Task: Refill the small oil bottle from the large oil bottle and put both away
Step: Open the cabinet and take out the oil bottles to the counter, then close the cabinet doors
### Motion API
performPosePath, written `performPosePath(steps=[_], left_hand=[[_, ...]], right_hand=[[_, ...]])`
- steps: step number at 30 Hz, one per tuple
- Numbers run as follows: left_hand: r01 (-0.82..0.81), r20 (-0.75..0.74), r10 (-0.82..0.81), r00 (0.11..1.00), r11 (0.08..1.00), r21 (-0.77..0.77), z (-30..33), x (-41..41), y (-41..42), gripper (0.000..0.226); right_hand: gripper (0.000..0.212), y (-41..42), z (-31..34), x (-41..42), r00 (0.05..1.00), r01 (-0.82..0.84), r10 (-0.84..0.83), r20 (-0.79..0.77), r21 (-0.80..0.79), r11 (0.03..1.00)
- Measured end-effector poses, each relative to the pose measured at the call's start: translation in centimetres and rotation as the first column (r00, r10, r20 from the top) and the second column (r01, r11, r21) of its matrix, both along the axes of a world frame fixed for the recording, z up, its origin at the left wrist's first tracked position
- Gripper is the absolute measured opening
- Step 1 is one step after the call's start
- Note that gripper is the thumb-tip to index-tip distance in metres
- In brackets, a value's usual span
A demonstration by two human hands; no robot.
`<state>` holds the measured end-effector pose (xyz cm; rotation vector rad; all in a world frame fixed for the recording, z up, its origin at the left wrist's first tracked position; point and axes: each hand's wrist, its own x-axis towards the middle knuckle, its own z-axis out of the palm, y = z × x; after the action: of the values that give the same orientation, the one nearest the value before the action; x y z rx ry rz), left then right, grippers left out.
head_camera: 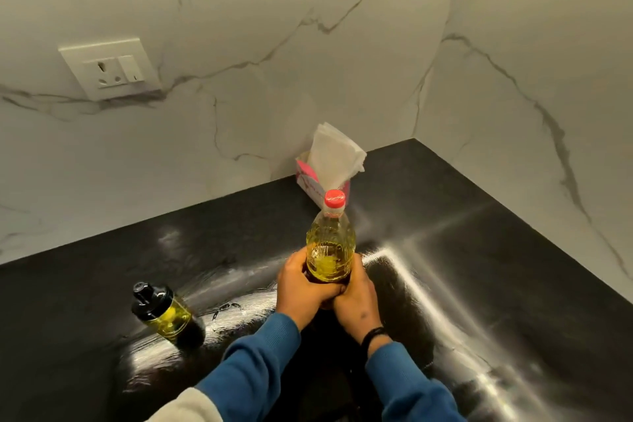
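The large oil bottle (330, 243), clear plastic with yellow oil and a red cap, stands upright in the middle of the black countertop (445, 243). My left hand (305, 288) and my right hand (356, 301) both grip its lower body, fingers wrapped round it from either side. The red cap is on the neck. The small oil bottle (164, 313), glass with a black cap, stands apart to the left, partly filled with yellow oil. The large bottle's base is hidden by my hands.
A pink tissue box (310, 181) with white tissues sticking up stands right behind the large bottle against the marble wall. A white wall socket (109, 68) is at the upper left. The countertop runs into a corner at the back right.
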<state>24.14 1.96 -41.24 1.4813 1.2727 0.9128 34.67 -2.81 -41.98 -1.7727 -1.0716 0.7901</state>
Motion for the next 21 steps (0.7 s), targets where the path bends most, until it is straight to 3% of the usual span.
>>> performPosePath(steps=[7, 11, 13, 16, 21], left_hand=[[0.005, -0.062, -0.007, 0.998, 1.0, -0.024, -0.5, -0.4, -0.6, 0.076], [-0.025, -0.105, 0.014, 0.994, 0.994, -0.104, -0.2, -2.2, -1.1, 0.097], [-0.052, -0.095, 0.038, 0.995, 0.988, -0.144, 0.0, -3.4, -1.8, 0.075], [-0.073, -0.079, 0.062, 0.995, 0.987, -0.142, 1.6, -5.3, -2.9, 0.031], [-0.143, 0.005, 0.143, 0.99, 0.987, 0.076, 8.7, -10.0, -4.5, 0.009]], right_hand=[[0.061, -0.4, -0.2, -0.6, 0.999, 0.04, -0.04, -0.011, 0.008, 0.999], [0.051, -1.7, -0.5, -1.7, 0.967, 0.212, -0.222, -0.129, -0.087, 0.973], [0.041, -2.5, -0.4, -2.7, 0.941, 0.259, -0.28, -0.188, -0.132, 0.957], [0.013, -2.6, 1.2, -4.9, 0.949, 0.178, -0.208, -0.236, -0.143, 0.974], [0.009, -1.7, 7.6, -9.6, 0.964, -0.043, 0.079, -0.256, 0.144, 0.989]])
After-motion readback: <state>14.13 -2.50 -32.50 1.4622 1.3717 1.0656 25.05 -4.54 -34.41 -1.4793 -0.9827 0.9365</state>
